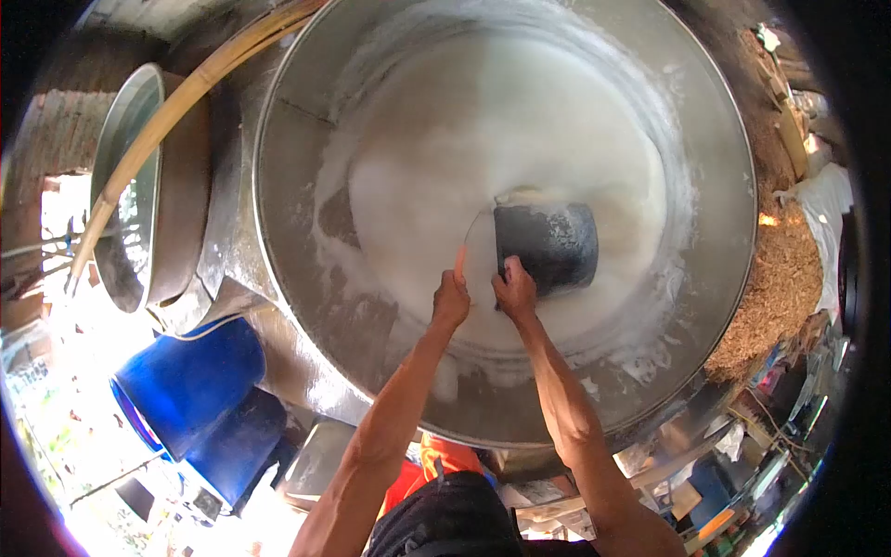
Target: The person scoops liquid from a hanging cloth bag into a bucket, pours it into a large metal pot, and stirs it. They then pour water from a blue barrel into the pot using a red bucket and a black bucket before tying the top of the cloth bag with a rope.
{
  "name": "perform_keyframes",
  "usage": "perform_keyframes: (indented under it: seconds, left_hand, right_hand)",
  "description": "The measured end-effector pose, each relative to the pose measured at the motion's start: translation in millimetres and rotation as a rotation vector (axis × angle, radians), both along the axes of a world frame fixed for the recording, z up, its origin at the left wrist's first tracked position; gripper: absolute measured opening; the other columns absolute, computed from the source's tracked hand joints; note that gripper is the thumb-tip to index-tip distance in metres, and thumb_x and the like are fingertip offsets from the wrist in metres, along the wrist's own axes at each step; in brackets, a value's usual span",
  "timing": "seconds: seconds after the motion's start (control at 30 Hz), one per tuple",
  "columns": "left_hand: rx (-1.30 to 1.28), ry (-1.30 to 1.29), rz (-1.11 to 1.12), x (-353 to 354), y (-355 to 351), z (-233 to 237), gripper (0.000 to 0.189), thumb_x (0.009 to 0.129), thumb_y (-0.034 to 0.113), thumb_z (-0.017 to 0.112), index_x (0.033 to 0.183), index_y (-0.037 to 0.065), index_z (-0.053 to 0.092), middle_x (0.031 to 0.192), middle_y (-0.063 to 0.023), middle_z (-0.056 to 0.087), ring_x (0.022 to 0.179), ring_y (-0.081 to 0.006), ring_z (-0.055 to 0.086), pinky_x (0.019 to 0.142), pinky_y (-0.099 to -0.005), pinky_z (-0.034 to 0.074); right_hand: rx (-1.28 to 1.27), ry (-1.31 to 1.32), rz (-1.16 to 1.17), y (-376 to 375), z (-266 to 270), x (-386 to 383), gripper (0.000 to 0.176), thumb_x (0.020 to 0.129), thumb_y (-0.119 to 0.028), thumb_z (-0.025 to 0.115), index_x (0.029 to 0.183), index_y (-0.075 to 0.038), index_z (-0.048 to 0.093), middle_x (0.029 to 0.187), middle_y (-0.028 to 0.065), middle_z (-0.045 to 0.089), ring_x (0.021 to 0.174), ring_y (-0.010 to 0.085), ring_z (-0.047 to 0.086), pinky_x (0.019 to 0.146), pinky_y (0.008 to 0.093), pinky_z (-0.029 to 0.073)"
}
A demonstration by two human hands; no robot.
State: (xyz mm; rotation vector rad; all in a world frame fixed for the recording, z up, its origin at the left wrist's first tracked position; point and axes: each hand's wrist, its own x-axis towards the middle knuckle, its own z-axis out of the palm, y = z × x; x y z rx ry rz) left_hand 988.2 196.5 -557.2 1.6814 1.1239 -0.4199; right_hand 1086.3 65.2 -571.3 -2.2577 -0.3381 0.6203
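Closed left hand [452, 301] grips orange handle [460, 262], closed right hand [516, 290] grips edge of dark bucket [555, 246], tilted in whitish liquid [418, 167], nearer the pan's [299, 186] right edge; steady tilting wants both holds firm.

Inside the vat [297, 176], a hand could pass over the liquid [427, 139] toward the far rim, or along the left wall. Right of center, the dark bucket [552, 249] blocks the way, though a gap lies between it and the right wall. The orange handle [460, 263] and its thin wire bar the left approach to the bucket. Beyond the left rim stand the oval tub [186, 195], the pole [172, 97] crossing it, and blue barrels [200, 376]; sawdust [766, 288] banks up beyond the right rim.
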Motion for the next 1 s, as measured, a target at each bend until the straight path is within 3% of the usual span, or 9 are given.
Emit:
perform_keyframes:
  seconds: [0.13,0.27,0.33,0.43,0.53,0.7,0.9,0.97,1.0]
  left_hand:
    - [0.151,-0.105,-0.021,-3.1,12.6,68.9,0.03,0.105,0.032,0.042,0.118,0.006,0.046,0.092,-0.0156,0.066,0.087,-0.0341,0.066,0.077,-0.0474,0.05]
    - [-0.027,-0.153,-0.042,36.3,38.6,184.3,0.033,0.104,0.032,0.036,0.126,0.006,0.037,0.093,-0.0201,0.066,0.09,-0.0418,0.065,0.08,-0.0507,0.048]
    - [0.065,-0.335,-0.191,37.0,37.2,134.2,0.036,0.105,0.034,0.035,0.127,0.006,0.037,0.094,-0.0196,0.065,0.091,-0.0417,0.065,0.081,-0.0508,0.048]
    - [-0.014,-0.361,-0.193,59.2,29.4,251.0,0.041,0.105,0.04,0.033,0.129,0.007,0.037,0.104,-0.0206,0.066,0.099,-0.0427,0.063,0.086,-0.0533,0.046]
    - [0.268,-0.437,-0.214,47.7,16.6,323.0,0.039,0.106,0.036,0.037,0.127,0.003,0.043,0.092,-0.0288,0.066,0.091,-0.0479,0.065,0.081,-0.0539,0.047]
    - [0.216,-0.619,-0.239,-18.1,18.2,479.3,0.043,0.107,0.039,0.035,0.125,0.002,0.043,0.082,-0.0265,0.066,0.082,-0.0437,0.067,0.076,-0.0503,0.048]
    - [0.279,-0.922,-0.139,-144.5,12.8,638.3,0.038,0.108,0.036,0.038,0.121,0.001,0.046,0.074,-0.018,0.066,0.068,-0.0233,0.062,0.067,-0.0414,0.049]
    - [0.297,-0.997,-0.074,-186.4,7.6,667.6,0.036,0.108,0.034,0.039,0.12,0.001,0.045,0.088,-0.0203,0.071,0.07,-0.0244,0.064,0.068,-0.0412,0.049]
    - [0.33,-1.047,-0.038,-207.6,3.3,677.6,0.034,0.106,0.03,0.042,0.118,-0.002,0.042,0.08,-0.0262,0.066,0.073,-0.0384,0.062,0.069,-0.05,0.046]
  right_hand:
    - [0.17,0.025,-0.111,-0.7,29.5,-9.4,0.022,0.08,-0.012,0.066,0.095,-0.004,0.053,0.072,0.0074,0.051,0.066,0.0201,0.051,0.064,0.0357,0.045]
    - [0.316,0.349,-0.676,-67.1,20.2,30.8,0.019,0.074,-0.004,0.067,0.089,-0.005,0.056,0.08,0.0003,0.053,0.071,0.0145,0.049,0.068,0.0315,0.044]
    - [0.424,0.529,-0.75,-86.9,87.3,36.2,0.019,0.072,-0.003,0.065,0.089,-0.008,0.057,0.079,-0.001,0.053,0.07,0.0095,0.049,0.06,0.0259,0.041]
    - [0.552,0.573,-0.787,-112.0,94.5,23.4,0.022,0.072,-0.004,0.065,0.09,-0.011,0.056,0.081,-0.0021,0.052,0.072,0.0095,0.05,0.057,0.0257,0.04]
    - [0.691,0.596,-0.749,-117.1,153.9,5.6,0.022,0.075,-0.005,0.064,0.095,-0.006,0.055,0.084,0.0011,0.054,0.063,0.0106,0.048,0.043,0.0251,0.035]
    - [1.032,0.609,-0.614,-119.4,299.7,-48.9,0.026,0.076,-0.004,0.065,0.099,-0.009,0.055,0.094,0.0012,0.056,0.088,0.0135,0.057,0.076,0.0286,0.051]
    - [1.108,0.569,-0.361,-115.5,444.6,-111.1,0.06,0.076,-0.009,0.066,0.134,-0.008,0.052,0.13,0.0074,0.058,0.123,0.0278,0.053,0.105,0.0469,0.044]
    - [1.066,0.64,-0.327,-118.1,471.2,-124.0,0.062,0.075,-0.013,0.068,0.135,-0.007,0.052,0.132,0.0071,0.058,0.124,0.0278,0.052,0.106,0.0462,0.043]
    - [1.067,0.651,-0.279,-113.5,493.9,-138.4,0.063,0.074,-0.015,0.069,0.135,-0.007,0.053,0.132,0.007,0.058,0.124,0.0278,0.052,0.107,0.0459,0.042]
